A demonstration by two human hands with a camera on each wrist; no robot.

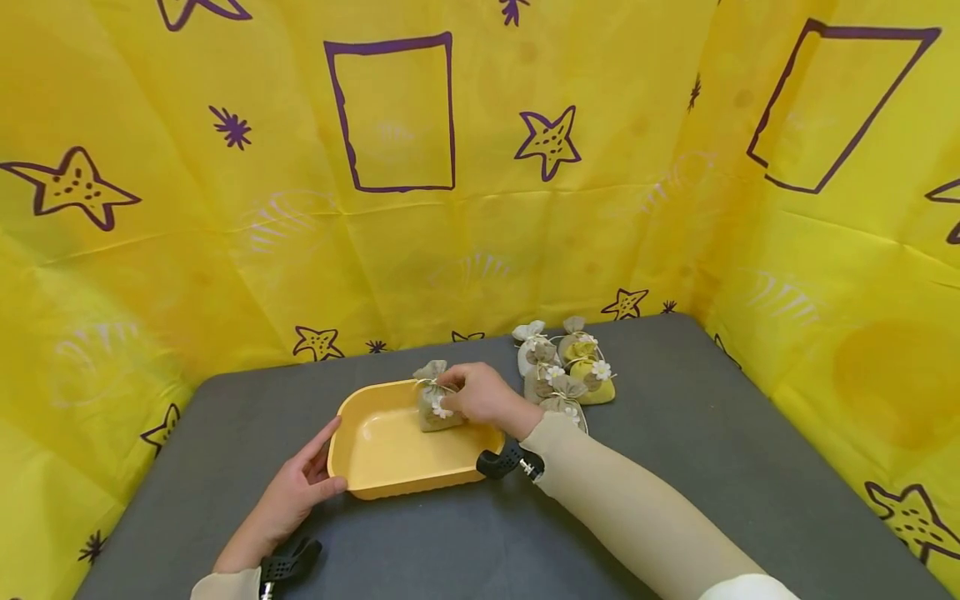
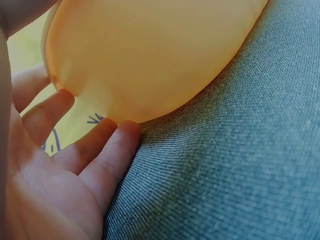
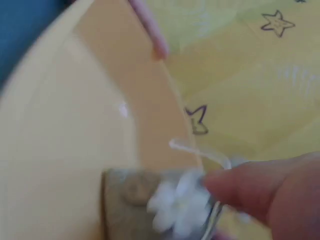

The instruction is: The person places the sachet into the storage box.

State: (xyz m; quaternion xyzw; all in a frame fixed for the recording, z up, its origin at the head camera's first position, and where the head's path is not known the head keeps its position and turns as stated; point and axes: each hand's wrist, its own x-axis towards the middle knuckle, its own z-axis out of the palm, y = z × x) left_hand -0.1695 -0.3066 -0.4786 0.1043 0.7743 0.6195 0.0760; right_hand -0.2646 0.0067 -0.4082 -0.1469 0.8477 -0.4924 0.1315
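My right hand [image 1: 487, 396] pinches a small grey-green drawstring sachet [image 1: 432, 412] by its neck. A white flower and a cord decorate the sachet, which hangs inside the far side of a yellow plastic tray [image 1: 408, 486]. In the right wrist view the thumb [image 3: 250, 192] presses beside the flower [image 3: 180, 205]; the other fingers are mostly hidden. At the tray's left end, my left hand [image 1: 296, 483] grips the wall, thumb at the near corner and fingers along the side. The left wrist view shows its fingertips [image 2: 127, 132] against the tray's outer surface [image 2: 150, 60].
Several similar sachets stand clustered right of the tray, among them a yellow one [image 1: 592, 383], a white one [image 1: 528, 333] and a grey-brown one [image 1: 564, 392]. The dark grey tabletop [image 1: 720, 433] meets yellow cloth walls [image 1: 225, 250] with starfish drawings. Each wrist carries a black strap [image 1: 288, 562].
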